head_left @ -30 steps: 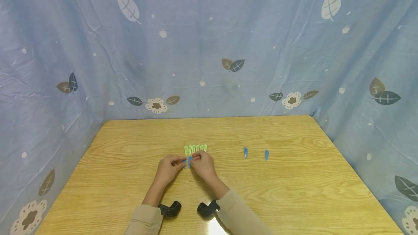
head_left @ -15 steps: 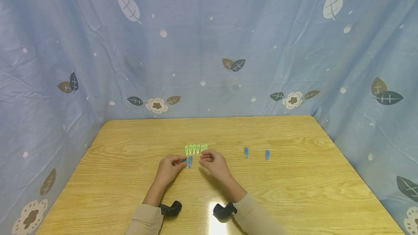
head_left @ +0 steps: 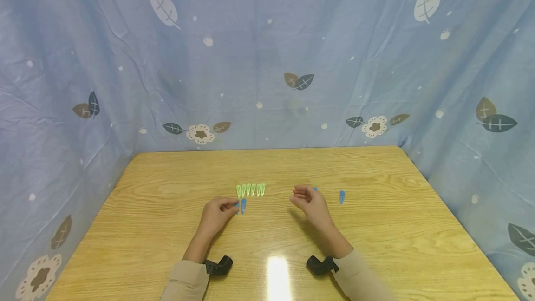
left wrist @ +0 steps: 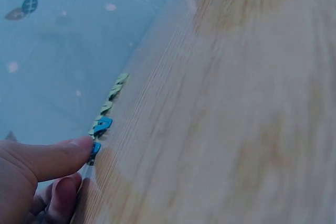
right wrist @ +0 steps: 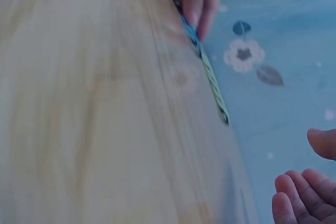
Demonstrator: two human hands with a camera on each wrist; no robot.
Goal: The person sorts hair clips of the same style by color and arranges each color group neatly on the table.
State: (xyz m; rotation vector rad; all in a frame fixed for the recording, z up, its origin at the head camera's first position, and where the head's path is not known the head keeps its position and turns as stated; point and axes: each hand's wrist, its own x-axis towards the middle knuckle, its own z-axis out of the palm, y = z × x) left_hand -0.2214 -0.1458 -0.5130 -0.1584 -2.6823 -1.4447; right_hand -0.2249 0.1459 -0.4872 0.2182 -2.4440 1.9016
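My left hand point(head_left: 214, 217) rests on the wooden table, thumb and index finger pinching a blue snap hair clip point(head_left: 237, 209). In the left wrist view the thumb lies against that clip point(left wrist: 95, 151). Just right of it lies a second blue hair clip point(head_left: 243, 206), untouched. Behind both is a side-by-side row of several green hair clips point(head_left: 253, 190). My right hand point(head_left: 314, 207) hovers farther right with loosely bent fingers. The right wrist view shows its thumb and fingers apart, nothing between them. Near its fingers a blue hair clip point(head_left: 316, 189) is mostly hidden.
Another blue hair clip point(head_left: 342, 197) lies alone farther right on the wooden table point(head_left: 397, 245). A blue patterned curtain point(head_left: 234, 59) hangs around the back and sides. Black wrist mounts point(head_left: 321, 265) stick out inward from the sleeves.
My right hand has let go of the second blue clip beside the left hand and moved right, to near the two separate blue clips. My left hand stays in place.
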